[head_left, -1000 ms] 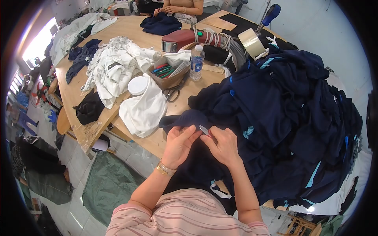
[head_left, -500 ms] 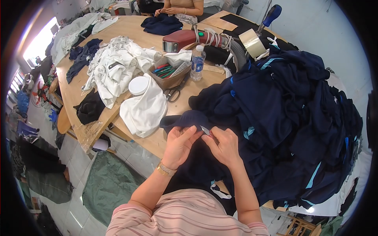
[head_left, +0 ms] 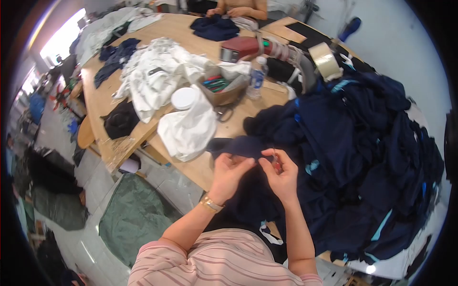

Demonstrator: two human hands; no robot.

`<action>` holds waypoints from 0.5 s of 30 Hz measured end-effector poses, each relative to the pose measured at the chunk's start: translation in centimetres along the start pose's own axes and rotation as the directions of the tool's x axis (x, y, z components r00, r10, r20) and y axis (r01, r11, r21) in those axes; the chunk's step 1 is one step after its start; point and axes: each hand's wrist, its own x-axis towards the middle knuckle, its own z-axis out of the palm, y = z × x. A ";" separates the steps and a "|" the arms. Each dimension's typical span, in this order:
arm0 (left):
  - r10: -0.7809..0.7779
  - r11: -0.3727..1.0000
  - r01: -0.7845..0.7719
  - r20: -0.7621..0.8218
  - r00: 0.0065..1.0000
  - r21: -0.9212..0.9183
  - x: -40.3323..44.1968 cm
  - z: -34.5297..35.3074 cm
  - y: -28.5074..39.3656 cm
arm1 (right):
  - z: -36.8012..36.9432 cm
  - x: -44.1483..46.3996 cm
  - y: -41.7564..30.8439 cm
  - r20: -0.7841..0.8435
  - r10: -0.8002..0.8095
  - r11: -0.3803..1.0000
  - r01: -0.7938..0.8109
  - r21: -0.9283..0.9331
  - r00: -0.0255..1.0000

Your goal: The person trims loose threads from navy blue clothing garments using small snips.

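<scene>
My left hand (head_left: 227, 175) pinches the edge of a navy blue garment (head_left: 238, 147) that hangs down in front of me. In my right hand (head_left: 282, 176) are small red-handled thread snips (head_left: 277, 165), tucked in the palm; their blades are hard to make out. The thumb and forefinger of that hand come together at the garment, close to my left fingertips. To the right lies a big heap of navy garments (head_left: 343, 128) with light blue strips. A white cloth (head_left: 187, 131) with a round white lid (head_left: 183, 98) on it is left of my hands.
Beyond my hands stand a box of pens (head_left: 222, 95), scissors (head_left: 225, 112), a water bottle (head_left: 256, 78), a red handheld machine (head_left: 241, 48) and a tape roll (head_left: 325, 62). White garments (head_left: 155, 76) are piled left. Across the table (head_left: 176, 31), another person handles navy cloth (head_left: 214, 27).
The view has shifted, so the table things appear further right. My right hand has turned, showing the red handle; the silver blade seen earlier between my hands no longer shows clearly.
</scene>
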 end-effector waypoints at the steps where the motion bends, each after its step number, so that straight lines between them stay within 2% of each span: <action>1: -0.061 0.974 0.069 -0.043 0.997 0.215 -0.2 0.0 0.5 | 0.3 0.2 0.3 0.005 -0.064 0.997 0.064 -0.038 0.998; 2: 0.005 0.981 0.002 -0.036 0.999 0.196 -0.1 0.3 0.3 | 0.5 0.5 0.3 0.022 -0.107 0.992 0.108 -0.066 0.994; 4: 0.049 0.951 -0.047 0.000 0.999 0.305 -0.1 -0.2 -0.4 | 1.0 0.8 1.1 0.012 -0.037 0.999 0.037 -0.004 0.999; 5: 0.029 0.889 -0.027 0.003 1.000 0.457 -0.4 -0.1 0.6 | 1.2 1.0 2.3 0.008 -0.061 0.996 0.060 0.071 0.998; 6: 0.043 0.865 -0.019 -0.036 0.998 0.501 -0.4 -0.7 -0.4 | 1.2 1.0 2.8 0.055 0.016 0.992 -0.023 0.122 0.998; 7: 0.031 0.870 0.041 -0.137 0.990 0.491 -0.4 -1.1 -1.6 | 1.1 0.9 3.0 0.099 0.096 0.982 -0.111 0.155 0.990; 8: 0.073 0.920 -0.033 -0.090 0.993 0.390 0.0 -2.1 -3.2 | 1.7 0.8 3.4 0.113 0.102 0.971 -0.123 0.206 0.988; 9: 0.041 0.906 0.002 -0.093 0.995 0.423 0.0 -2.5 -3.0 | 2.2 0.7 3.9 0.115 0.113 0.958 -0.139 0.249 0.987; 11: 0.083 0.926 -0.043 -0.092 0.992 0.375 -0.1 -3.2 -3.8 | 2.4 0.6 4.8 0.170 0.156 0.938 -0.199 0.283 0.973; 15: 0.084 0.885 -0.002 -0.156 0.984 0.465 -0.4 -4.2 -3.8 | 3.2 0.7 6.4 0.181 0.138 0.966 -0.173 0.193 0.974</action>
